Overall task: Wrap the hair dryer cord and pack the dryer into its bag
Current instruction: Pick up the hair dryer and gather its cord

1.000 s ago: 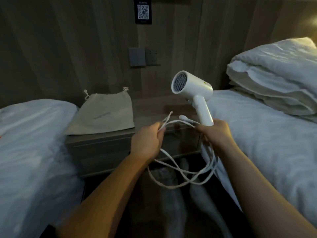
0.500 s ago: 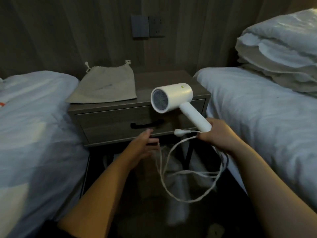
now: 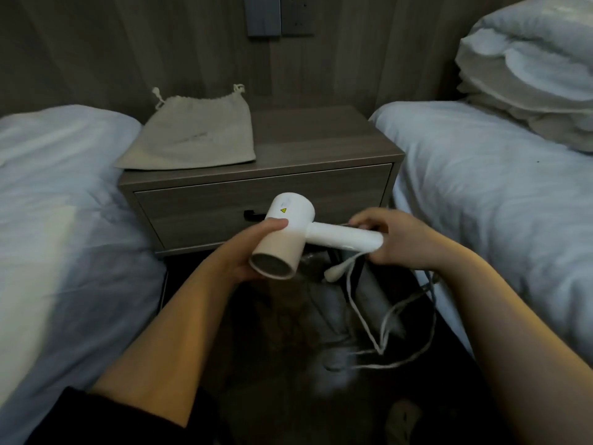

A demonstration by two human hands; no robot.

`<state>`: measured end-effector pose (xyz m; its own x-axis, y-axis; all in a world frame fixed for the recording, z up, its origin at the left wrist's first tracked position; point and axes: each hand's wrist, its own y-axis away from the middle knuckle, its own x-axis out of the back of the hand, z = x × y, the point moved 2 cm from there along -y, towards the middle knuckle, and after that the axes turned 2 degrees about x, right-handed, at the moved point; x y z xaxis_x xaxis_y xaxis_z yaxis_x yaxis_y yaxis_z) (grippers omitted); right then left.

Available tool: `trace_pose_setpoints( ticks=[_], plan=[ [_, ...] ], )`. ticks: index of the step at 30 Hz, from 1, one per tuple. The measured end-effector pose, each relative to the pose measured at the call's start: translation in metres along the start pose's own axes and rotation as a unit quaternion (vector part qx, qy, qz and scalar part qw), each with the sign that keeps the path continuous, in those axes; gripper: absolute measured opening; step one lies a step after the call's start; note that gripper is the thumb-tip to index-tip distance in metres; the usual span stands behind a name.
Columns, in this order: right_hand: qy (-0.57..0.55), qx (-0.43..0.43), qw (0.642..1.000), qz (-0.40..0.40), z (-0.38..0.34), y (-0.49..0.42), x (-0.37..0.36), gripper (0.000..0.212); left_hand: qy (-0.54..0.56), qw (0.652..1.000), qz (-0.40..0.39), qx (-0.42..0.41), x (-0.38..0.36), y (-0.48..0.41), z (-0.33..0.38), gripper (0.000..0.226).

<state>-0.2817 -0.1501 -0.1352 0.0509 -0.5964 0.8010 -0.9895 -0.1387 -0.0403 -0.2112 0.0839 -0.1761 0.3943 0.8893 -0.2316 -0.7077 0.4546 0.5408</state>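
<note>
The white hair dryer (image 3: 290,232) lies sideways in front of the nightstand drawer, its barrel pointing down toward me. My left hand (image 3: 245,252) cups the barrel from the left. My right hand (image 3: 396,240) grips the end of the handle. The white cord (image 3: 369,329) hangs loose in loops below the handle, and its plug (image 3: 335,273) dangles just under the dryer. The beige drawstring bag (image 3: 195,133) lies flat and closed on the left part of the nightstand top, untouched.
The wooden nightstand (image 3: 321,146) with one drawer stands between two beds with white sheets: one bed (image 3: 54,200) left, one bed (image 3: 500,194) right. Folded white bedding (image 3: 532,69) is piled at the far right. A wall socket (image 3: 279,14) sits above the nightstand.
The dryer has come down and turned from upright to sideways. My left hand let go of the cord and took hold of the barrel. The view has tilted downward.
</note>
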Motion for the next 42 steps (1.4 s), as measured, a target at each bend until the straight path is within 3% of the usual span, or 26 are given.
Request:
trace_pose_setpoints(
  ticks=[4, 8, 11, 14, 15, 17, 20, 22, 27, 28, 31, 34, 38, 42],
  plan=[
    [-0.099, 0.015, 0.989, 0.108, 0.003, 0.003, 0.020, 0.027, 0.046, 0.998, 0.004, -0.031, 0.001, -0.001, 0.004, 0.031],
    [-0.238, -0.047, 0.945, 0.218, 0.020, 0.008, 0.032, 0.019, 0.027, 0.996, 0.043, -0.077, 0.009, 0.007, 0.012, 0.020],
    [-0.371, -0.118, 0.871, 0.299, 0.032, 0.012, 0.036, 0.025, 0.002, 0.993, 0.061, -0.099, 0.019, 0.009, 0.014, 0.045],
    [-0.396, -0.178, 0.831, 0.348, 0.042, 0.016, 0.045, 0.020, -0.022, 0.987, 0.065, -0.143, 0.026, 0.012, 0.017, 0.068],
    [-0.391, -0.193, 0.834, 0.338, 0.045, 0.018, 0.048, 0.018, -0.029, 0.984, 0.065, -0.162, 0.027, 0.013, 0.019, 0.074],
    [-0.302, -0.231, 0.881, 0.283, 0.048, 0.023, 0.053, 0.021, -0.045, 0.976, 0.065, -0.204, 0.029, 0.014, 0.022, 0.083],
    [-0.147, -0.247, 0.939, 0.191, 0.044, 0.028, 0.051, 0.026, -0.088, 0.960, 0.061, -0.259, 0.028, 0.017, 0.023, 0.078],
    [-0.162, -0.216, 0.950, 0.154, 0.037, 0.025, 0.041, 0.018, -0.118, 0.953, 0.048, -0.275, 0.022, 0.019, 0.022, 0.074],
    [-0.097, -0.096, 0.990, -0.040, 0.009, 0.016, 0.018, 0.051, -0.112, 0.953, 0.021, -0.282, 0.002, 0.017, 0.015, 0.071],
    [-0.075, -0.087, 0.992, -0.053, 0.007, 0.014, 0.015, 0.055, -0.104, 0.953, 0.020, -0.283, 0.000, 0.016, 0.014, 0.069],
    [-0.019, -0.067, 0.995, -0.065, 0.003, 0.007, 0.006, 0.036, -0.091, 0.956, 0.020, -0.277, -0.002, 0.017, 0.013, 0.066],
    [-0.002, -0.066, 0.997, -0.050, 0.002, 0.000, 0.000, 0.032, -0.089, 0.957, 0.019, -0.274, 0.000, 0.015, 0.012, 0.073],
    [-0.031, -0.067, 0.996, -0.045, -0.002, 0.000, -0.004, 0.033, -0.105, 0.957, 0.012, -0.269, -0.001, 0.016, 0.014, 0.073],
    [-0.058, -0.088, 0.993, -0.049, -0.004, 0.000, -0.009, 0.048, -0.108, 0.956, 0.012, -0.274, -0.001, 0.016, 0.014, 0.068]
  ],
)
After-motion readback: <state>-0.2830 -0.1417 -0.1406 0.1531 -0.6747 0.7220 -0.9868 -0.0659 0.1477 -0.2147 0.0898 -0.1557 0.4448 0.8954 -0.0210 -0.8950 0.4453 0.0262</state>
